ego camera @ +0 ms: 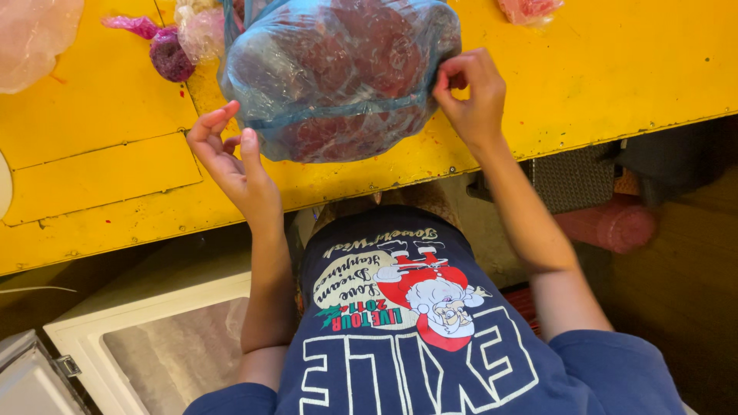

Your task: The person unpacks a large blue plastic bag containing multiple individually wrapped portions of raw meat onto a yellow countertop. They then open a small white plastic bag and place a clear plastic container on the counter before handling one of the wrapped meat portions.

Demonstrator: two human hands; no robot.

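Pinching the bulging blue plastic bag of dark red lumps (338, 73) with my right hand (470, 96), my left hand (231, 157) spread open beside it on the yellow table (600, 69); bag unsealed yet.

The top edge cuts off the blue plastic bag (338, 77) of dark red pieces, whose kind cannot be told through the film, as well as the clear bag (34, 34) at upper left and the pink packet (529, 9) on the yellow tabletop (615, 69).
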